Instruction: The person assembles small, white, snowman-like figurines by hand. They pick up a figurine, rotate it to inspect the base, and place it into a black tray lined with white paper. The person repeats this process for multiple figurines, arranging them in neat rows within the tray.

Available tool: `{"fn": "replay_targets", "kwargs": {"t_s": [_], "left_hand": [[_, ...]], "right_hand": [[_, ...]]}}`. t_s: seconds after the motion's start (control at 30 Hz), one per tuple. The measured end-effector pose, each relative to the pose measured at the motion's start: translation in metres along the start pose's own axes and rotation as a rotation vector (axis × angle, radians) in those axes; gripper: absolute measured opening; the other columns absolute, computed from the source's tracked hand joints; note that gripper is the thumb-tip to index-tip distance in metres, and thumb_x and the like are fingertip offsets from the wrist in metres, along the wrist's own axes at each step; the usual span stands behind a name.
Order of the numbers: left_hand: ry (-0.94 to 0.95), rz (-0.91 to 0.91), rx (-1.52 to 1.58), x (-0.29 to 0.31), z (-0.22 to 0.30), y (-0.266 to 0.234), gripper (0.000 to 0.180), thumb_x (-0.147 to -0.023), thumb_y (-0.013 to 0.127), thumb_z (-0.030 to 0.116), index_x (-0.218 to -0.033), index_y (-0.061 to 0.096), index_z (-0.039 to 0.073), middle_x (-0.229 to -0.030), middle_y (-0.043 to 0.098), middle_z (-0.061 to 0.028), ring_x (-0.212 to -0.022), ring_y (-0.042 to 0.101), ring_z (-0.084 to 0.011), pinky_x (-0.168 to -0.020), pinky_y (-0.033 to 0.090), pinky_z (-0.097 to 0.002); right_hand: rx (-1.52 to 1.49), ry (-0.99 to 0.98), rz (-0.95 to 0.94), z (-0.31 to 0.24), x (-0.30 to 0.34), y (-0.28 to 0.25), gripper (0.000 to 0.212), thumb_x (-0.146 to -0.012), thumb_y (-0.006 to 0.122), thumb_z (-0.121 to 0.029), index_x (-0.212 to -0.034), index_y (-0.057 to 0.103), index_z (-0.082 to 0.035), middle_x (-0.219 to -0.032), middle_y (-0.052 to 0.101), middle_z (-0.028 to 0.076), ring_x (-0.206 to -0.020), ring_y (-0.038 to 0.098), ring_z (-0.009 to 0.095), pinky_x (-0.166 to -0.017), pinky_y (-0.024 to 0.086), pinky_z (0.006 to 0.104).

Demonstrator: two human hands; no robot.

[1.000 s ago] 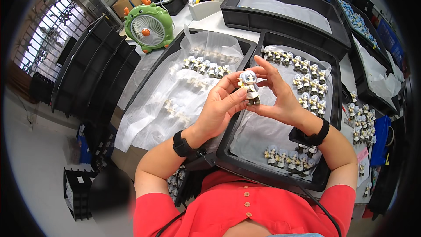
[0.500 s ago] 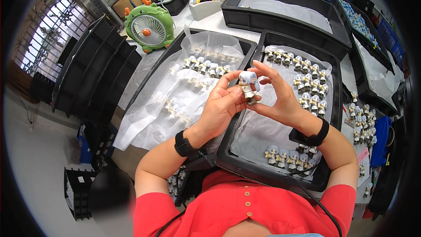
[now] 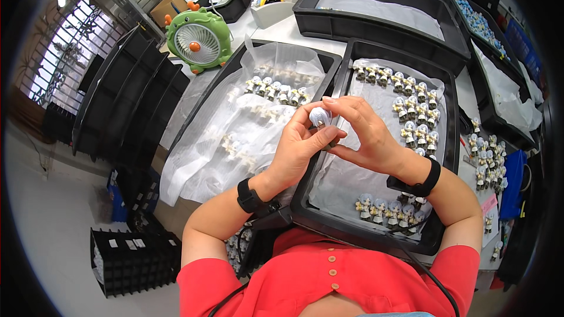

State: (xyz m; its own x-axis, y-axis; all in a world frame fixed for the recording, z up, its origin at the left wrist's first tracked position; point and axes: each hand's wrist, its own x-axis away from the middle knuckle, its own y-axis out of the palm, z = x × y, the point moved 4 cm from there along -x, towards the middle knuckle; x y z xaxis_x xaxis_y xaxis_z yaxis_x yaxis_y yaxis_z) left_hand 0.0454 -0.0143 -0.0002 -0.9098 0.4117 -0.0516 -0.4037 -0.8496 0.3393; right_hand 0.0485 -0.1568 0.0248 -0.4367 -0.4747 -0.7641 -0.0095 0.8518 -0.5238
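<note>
A small figurine (image 3: 319,117) with pale silver-blue hair is held up over the gap between two black trays, its face turned from view. My left hand (image 3: 301,148) is closed around its body, thumb across the front, hiding most of it. The fingers of my right hand (image 3: 372,140) curl in from the other side, fingertips touching near the head and thumb low by the base. Below my right hand, the right tray (image 3: 450,158) holds rows of matching figurines (image 3: 411,110) on white lining. More figurines (image 3: 276,91) sit in the left tray under and beside a thin white sheet (image 3: 202,161).
A green fan (image 3: 200,38) stands behind the left tray, near a tape dispenser (image 3: 274,9). Another lined black tray (image 3: 376,32) lies at the back. Loose figurines (image 3: 487,161) and a blue bin (image 3: 514,185) are at the right. Black trays (image 3: 123,88) are stacked at the left.
The figurine has turned from showing its face and side to showing the back or top of its hair. Both hands have drawn closer around it and slightly left.
</note>
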Motion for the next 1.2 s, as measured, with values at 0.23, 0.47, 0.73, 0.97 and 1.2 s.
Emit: {"fn": "replay_targets", "kwargs": {"t_s": [0.23,0.47,0.73,0.97,1.2], "left_hand": [[-0.005,-0.045,0.131,0.0,0.0043,0.0042,0.047,-0.087,0.051,0.009,-0.131,0.037,0.002,-0.113,0.054,-0.0095,-0.102,0.06,-0.0265,-0.085,0.052,-0.0394],[-0.003,-0.102,0.183,-0.0009,0.0037,0.0032,0.053,-0.083,0.05,0.009,-0.134,0.036,0.002,-0.116,0.053,-0.0103,-0.104,0.058,-0.0259,-0.089,0.048,-0.039],[-0.005,-0.172,0.215,-0.0022,0.005,0.0018,0.053,-0.083,0.049,0.008,-0.134,0.037,0.003,-0.118,0.053,-0.0089,-0.104,0.058,-0.0237,-0.088,0.046,-0.0344],[-0.006,-0.187,0.216,-0.0034,0.0041,-0.0009,0.053,-0.083,0.047,0.008,-0.135,0.036,0.003,-0.118,0.053,-0.0093,-0.102,0.059,-0.0234,-0.088,0.047,-0.0352],[-0.022,-0.177,0.227,-0.0037,0.005,-0.0008,0.051,-0.084,0.047,0.01,-0.134,0.036,0.003,-0.117,0.054,-0.0095,-0.102,0.059,-0.0235,-0.088,0.047,-0.0356]], "right_hand": [[-0.063,0.075,-0.021,0.0005,0.0005,-0.0019,0.086,-0.059,0.078,-0.004,-0.135,0.038,-0.008,-0.122,0.05,0.012,-0.112,0.048,0.031,-0.094,0.041,0.0404],[-0.021,0.069,-0.013,0.0003,-0.0006,-0.0012,0.081,-0.058,0.079,-0.01,-0.13,0.044,-0.008,-0.121,0.048,0.012,-0.112,0.046,0.032,-0.094,0.04,0.0408],[0.036,0.035,-0.026,-0.0024,-0.0036,-0.0028,0.074,-0.056,0.08,-0.011,-0.124,0.05,-0.009,-0.121,0.048,0.011,-0.112,0.046,0.032,-0.094,0.041,0.0407],[0.053,0.027,-0.032,-0.0017,-0.0032,-0.0031,0.075,-0.059,0.081,-0.013,-0.126,0.048,-0.006,-0.123,0.048,0.012,-0.113,0.046,0.032,-0.095,0.039,0.0408],[0.055,0.045,-0.05,-0.001,-0.0022,-0.0029,0.079,-0.059,0.082,-0.015,-0.129,0.047,-0.006,-0.125,0.048,0.012,-0.115,0.046,0.031,-0.096,0.038,0.0405]]}}
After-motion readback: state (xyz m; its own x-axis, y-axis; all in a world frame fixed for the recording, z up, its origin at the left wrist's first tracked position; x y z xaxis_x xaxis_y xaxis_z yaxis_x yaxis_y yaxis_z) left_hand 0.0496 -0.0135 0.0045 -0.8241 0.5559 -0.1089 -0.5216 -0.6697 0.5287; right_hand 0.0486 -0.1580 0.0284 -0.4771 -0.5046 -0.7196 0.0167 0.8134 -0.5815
